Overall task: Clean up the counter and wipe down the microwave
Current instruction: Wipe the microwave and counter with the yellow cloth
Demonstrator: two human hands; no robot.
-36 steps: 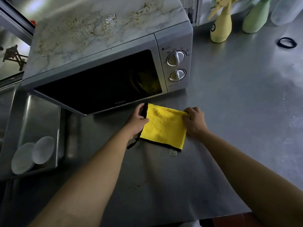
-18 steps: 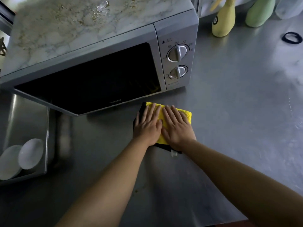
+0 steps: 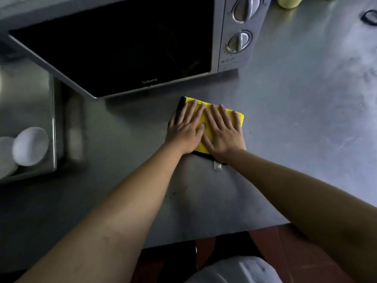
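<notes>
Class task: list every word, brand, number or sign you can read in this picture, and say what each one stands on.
"Galanz": brand, low on the dark door of the microwave, blurred but just legible.
Print beside the two dials on the control panel: too small and blurred to read.
White tag on the yellow cloth: no legible text.

You are looking at a dim, cool-toned picture. The brightest patch is a pale sheen on the steel counter (image 3: 306,99) toward its far right corner. The microwave (image 3: 122,48) door is almost black and casts a soft shadow along the counter beneath its front. The white bowls (image 3: 30,146) at the left edge are smeared by motion blur, and straight lines bow near the edges.
</notes>
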